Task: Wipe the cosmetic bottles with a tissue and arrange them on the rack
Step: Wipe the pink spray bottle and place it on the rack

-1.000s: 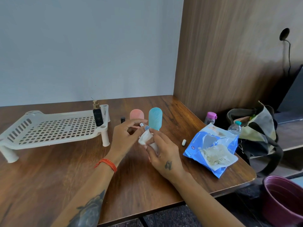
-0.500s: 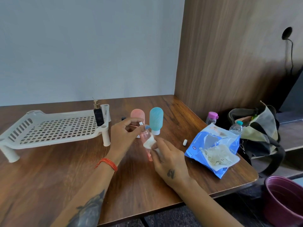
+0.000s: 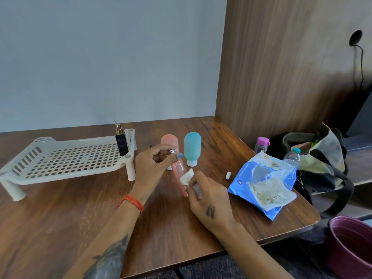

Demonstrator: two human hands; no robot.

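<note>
My left hand (image 3: pixel 150 166) pinches the silver top of a slim pink spray bottle (image 3: pixel 179 172), which hangs tilted above the table. My right hand (image 3: pixel 207 198) presses a white tissue (image 3: pixel 187 178) against the bottle's lower part. Behind them stand a pink squeeze bottle (image 3: pixel 170 139) and a teal squeeze bottle (image 3: pixel 192 147) on their white caps. A white slotted rack (image 3: pixel 66 162) stands at the left, with a black perfume bottle (image 3: pixel 121 142) at its right back corner.
A blue tissue pack (image 3: pixel 261 184) lies open at the right, a small white cap (image 3: pixel 228 175) beside it. A small dark cap (image 3: pixel 152 146) sits behind my left hand. Off the table's right edge are a pink-lidded bottle (image 3: pixel 261 144), a water bottle (image 3: pixel 292 157), a bag (image 3: pixel 322 158) and a maroon bucket (image 3: pixel 352 244).
My right hand has slid the tissue down the slim pink bottle, from near its top to its lower part. My left hand keeps its hold on the top.
</note>
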